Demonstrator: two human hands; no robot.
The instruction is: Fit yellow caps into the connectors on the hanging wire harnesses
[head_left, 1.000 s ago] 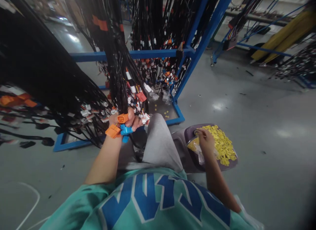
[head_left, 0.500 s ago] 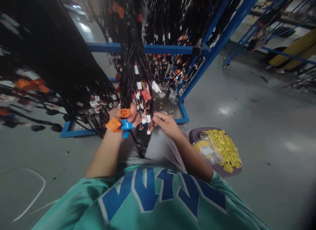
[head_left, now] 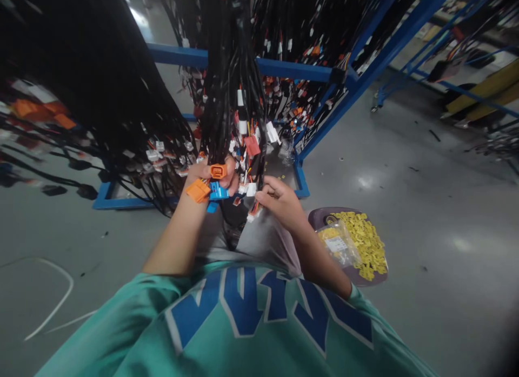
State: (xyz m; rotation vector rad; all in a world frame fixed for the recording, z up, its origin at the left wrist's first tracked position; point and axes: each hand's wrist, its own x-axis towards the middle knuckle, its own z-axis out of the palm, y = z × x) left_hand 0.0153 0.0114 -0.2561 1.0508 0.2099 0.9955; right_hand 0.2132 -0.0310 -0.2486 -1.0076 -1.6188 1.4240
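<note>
My left hand [head_left: 230, 176] is closed around several wire-harness connectors at the lower end of a hanging black bundle. Out of its grip stick an orange connector [head_left: 218, 172], a second orange connector [head_left: 198, 190] and a blue connector [head_left: 219, 191]. To the right, my right hand [head_left: 280, 203] pinches thin coloured wires [head_left: 256, 207] that end in a small white connector [head_left: 252, 217]. Above both hands, the black wire harness [head_left: 221, 107] carries a red connector [head_left: 252, 146] and white connectors [head_left: 273, 133]. The fingertips partly hide the pinched wires.
A blue metal rack frame [head_left: 292, 69] stands in front, hung with many harnesses. More dark bundles [head_left: 101, 85] hang at the left. On the floor at the right sits a purple tray [head_left: 318, 217] with yellow plastic pieces [head_left: 365, 239] and a plastic bag [head_left: 338, 244].
The hands and harness have shifted slightly right and up in the picture. My right fingers have curled in more tightly at the wires. My left hand keeps its hold.
</note>
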